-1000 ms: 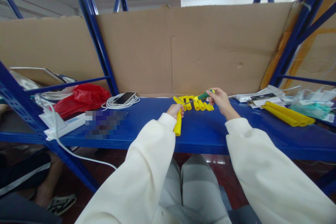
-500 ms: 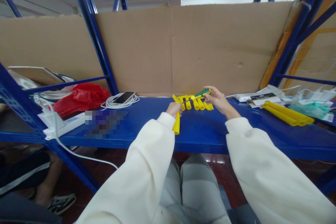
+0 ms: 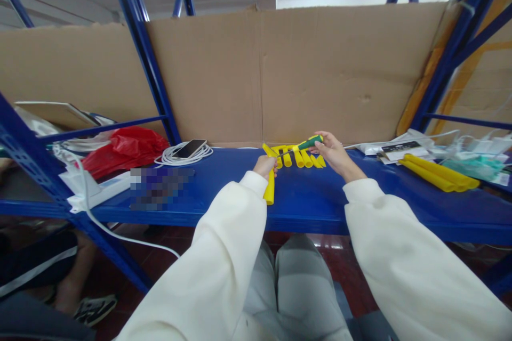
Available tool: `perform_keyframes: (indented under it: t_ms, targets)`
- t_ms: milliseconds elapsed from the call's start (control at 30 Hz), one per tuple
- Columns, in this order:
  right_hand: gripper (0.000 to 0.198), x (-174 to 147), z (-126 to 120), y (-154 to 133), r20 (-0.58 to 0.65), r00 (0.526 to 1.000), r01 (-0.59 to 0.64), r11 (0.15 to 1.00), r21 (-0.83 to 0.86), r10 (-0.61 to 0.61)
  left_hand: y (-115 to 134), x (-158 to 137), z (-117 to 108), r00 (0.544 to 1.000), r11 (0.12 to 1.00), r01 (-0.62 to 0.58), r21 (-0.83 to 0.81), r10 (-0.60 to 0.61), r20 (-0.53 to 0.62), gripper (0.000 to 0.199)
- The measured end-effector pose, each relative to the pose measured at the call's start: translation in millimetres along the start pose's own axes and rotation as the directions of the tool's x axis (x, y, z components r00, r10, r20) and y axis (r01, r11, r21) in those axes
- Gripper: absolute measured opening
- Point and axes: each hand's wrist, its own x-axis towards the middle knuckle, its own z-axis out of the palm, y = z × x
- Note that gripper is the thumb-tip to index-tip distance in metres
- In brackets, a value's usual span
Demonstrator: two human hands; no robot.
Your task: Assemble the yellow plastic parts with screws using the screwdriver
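My left hand (image 3: 265,167) is wrapped round a yellow tube (image 3: 269,192), which lies lengthwise over the blue shelf. With fingers and thumb, my right hand (image 3: 331,149) grips the rear end of a green-and-yellow screwdriver (image 3: 309,143). The screwdriver's thin metal shaft points left and down to the tube at my left hand; its tip is hidden there. Just behind and below the screwdriver, several short yellow tube pieces (image 3: 299,159) lie in a row.
Longer yellow tubes (image 3: 436,173) lie at the right beside small packages. A phone (image 3: 190,149) rests on a coiled white cable at the left, near a red plastic bag (image 3: 124,150) and a white power strip (image 3: 108,187). A cardboard panel (image 3: 312,74) stands behind the shelf (image 3: 312,197). Another person's leg shows at lower left.
The screwdriver handle has turned a little in my right hand, and my right fingers have shifted on it. My left hand and the tube have stayed in place.
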Motion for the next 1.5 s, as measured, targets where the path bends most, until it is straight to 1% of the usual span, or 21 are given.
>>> perform_keyframes:
  t_ms: [200, 333, 533, 667, 767, 833, 900, 1000, 1100, 1167, 1267, 1333, 1500]
  targets:
    - [0.045, 2.3, -3.2, 6.9, 0.012, 0.999, 0.047, 0.999, 0.021, -0.048, 0.9, -1.1, -0.1, 1.000, 1.000, -0.005, 0.011, 0.005, -0.013, 0.018]
    - [0.047, 2.1, -1.1, 6.2, -0.031, 0.998, 0.054, 0.999, 0.005, -0.053, 1.7, -1.8, -0.2, 1.000, 0.999, -0.001, 0.033, 0.002, -0.011, 0.016]
    - [0.052, -2.1, 7.4, -4.7, -0.175, 0.984, -0.046, 0.997, -0.063, 0.034, -0.5, -1.5, 0.4, 1.000, 1.000, -0.003, 0.001, 0.003, 0.011, 0.021]
    - [0.055, -7.0, 14.9, -15.9, -0.236, 0.966, -0.110, 0.994, -0.026, 0.101, -1.7, -1.0, 1.3, 0.999, 0.999, 0.005, -0.035, -0.003, 0.038, 0.025]
    - [0.053, -9.9, 17.0, -24.1, -0.211, 0.961, -0.182, 0.983, 0.006, 0.179, -1.9, -0.4, 1.5, 0.999, 0.999, 0.002, -0.035, -0.001, 0.037, 0.023]
    - [0.051, -11.1, 16.6, -28.4, -0.159, 0.959, -0.233, 0.972, 0.033, 0.235, -2.0, 0.4, 1.3, 0.999, 0.999, -0.006, -0.037, 0.007, 0.031, 0.020]
    - [0.047, -11.4, 15.7, -31.4, -0.102, 0.959, -0.258, 0.962, 0.086, 0.266, -2.2, 1.4, 0.9, 1.000, 0.999, -0.009, -0.044, 0.010, 0.022, 0.019]
    - [0.039, -10.7, 14.4, -32.8, -0.030, 0.966, -0.248, 0.953, 0.175, 0.256, -2.3, 2.4, 0.6, 1.000, 0.999, -0.005, -0.051, 0.006, 0.026, 0.017]
    - [0.036, -9.5, 13.3, -30.5, 0.003, 0.972, -0.230, 0.953, 0.198, 0.234, -1.8, 1.6, 0.6, 0.999, 0.998, -0.007, -0.056, 0.009, 0.032, 0.018]
    - [0.040, -8.8, 12.7, -27.5, -0.023, 0.973, -0.223, 0.961, 0.165, 0.230, -1.2, 0.2, 0.7, 1.000, 0.998, -0.009, -0.060, 0.011, 0.023, 0.020]
    - [0.047, -7.7, 12.2, -23.0, -0.129, 0.971, -0.191, 0.978, 0.088, 0.202, -0.2, -2.0, 1.1, 1.000, 0.998, -0.008, -0.064, 0.008, 0.012, 0.024]
    - [0.049, -6.9, 12.1, -21.2, -0.176, 0.967, -0.177, 0.982, 0.059, 0.185, 0.1, -2.6, 1.3, 1.000, 0.998, -0.010, -0.063, 0.011, 0.013, 0.024]
    - [0.051, -6.8, 11.9, -21.6, -0.180, 0.967, -0.180, 0.983, 0.031, 0.183, -0.7, -1.0, 1.3, 1.000, 0.998, -0.005, -0.070, 0.006, 0.022, 0.017]
